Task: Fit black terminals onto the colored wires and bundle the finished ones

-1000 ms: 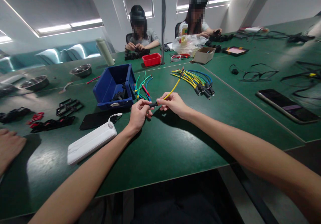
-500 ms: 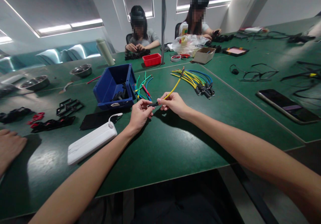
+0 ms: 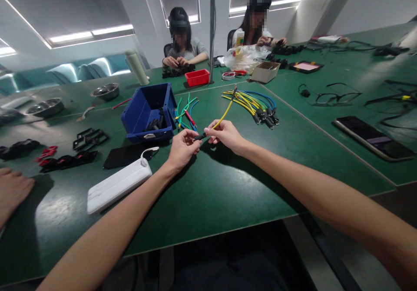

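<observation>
A broad, green-topped worktable (image 3: 247, 204) bears an open-fronted, blue plastic bin (image 3: 135, 136), the landmark here, with short black tubular pieces (image 3: 157, 121) inside. Nearer the wearer than the bin lies a long white power bank (image 3: 119, 186) with a short white cable. Well to the bin's right, a fanned bundle of yellow, green and blue cables (image 3: 259, 110) rests with its black ends toward the wearer. Just right of the bin's near corner, the bare left hand (image 3: 182, 150) pinches narrowly on a slim black sleeve (image 3: 199, 137); beside it, farther from the bin, the bare right hand (image 3: 226, 134) pinches a thin yellow cable (image 3: 230, 107) close to that sleeve (its copper-coloured tip points away).
</observation>
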`<action>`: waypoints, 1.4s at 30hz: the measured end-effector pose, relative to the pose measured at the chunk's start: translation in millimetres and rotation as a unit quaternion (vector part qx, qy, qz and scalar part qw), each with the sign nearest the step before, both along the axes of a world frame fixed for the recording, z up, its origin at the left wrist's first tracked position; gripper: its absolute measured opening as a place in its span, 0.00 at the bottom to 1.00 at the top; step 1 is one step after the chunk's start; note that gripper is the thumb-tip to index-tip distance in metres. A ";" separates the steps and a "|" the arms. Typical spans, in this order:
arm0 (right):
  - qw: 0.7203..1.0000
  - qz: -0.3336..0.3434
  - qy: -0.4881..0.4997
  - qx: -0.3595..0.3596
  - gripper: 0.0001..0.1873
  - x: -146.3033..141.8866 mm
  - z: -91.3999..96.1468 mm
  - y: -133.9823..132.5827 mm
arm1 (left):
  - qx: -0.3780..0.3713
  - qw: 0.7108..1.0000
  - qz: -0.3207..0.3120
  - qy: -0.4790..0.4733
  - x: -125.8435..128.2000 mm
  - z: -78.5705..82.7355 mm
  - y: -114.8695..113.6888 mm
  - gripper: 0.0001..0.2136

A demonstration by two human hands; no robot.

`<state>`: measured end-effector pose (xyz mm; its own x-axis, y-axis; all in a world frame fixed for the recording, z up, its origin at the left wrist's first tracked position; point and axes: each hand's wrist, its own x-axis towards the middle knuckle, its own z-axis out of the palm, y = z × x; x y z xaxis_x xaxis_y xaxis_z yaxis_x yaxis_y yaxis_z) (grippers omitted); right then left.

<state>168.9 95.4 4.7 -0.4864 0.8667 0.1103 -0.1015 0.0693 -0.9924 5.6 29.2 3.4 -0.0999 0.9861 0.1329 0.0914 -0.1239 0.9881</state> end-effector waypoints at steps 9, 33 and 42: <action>1.000 -0.005 0.003 0.005 0.18 -0.3 -0.2 -0.5 | 0.006 1.000 -0.011 -0.003 0.4 -0.1 -0.6 0.13; 1.000 0.007 -0.019 0.019 0.25 -2.5 -5.8 -0.6 | 0.010 1.000 -0.007 -0.004 2.9 3.6 -2.9 0.13; 0.998 0.015 -0.031 0.049 0.27 -3.0 -7.3 1.0 | 0.006 1.000 -0.016 0.000 3.5 4.7 -4.1 0.13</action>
<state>165.9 96.4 -2.6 -0.5199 0.8386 0.1630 -0.0428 0.1650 -0.9854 9.0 25.1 8.1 -0.0687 0.9870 0.1455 0.0864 -0.1394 0.9865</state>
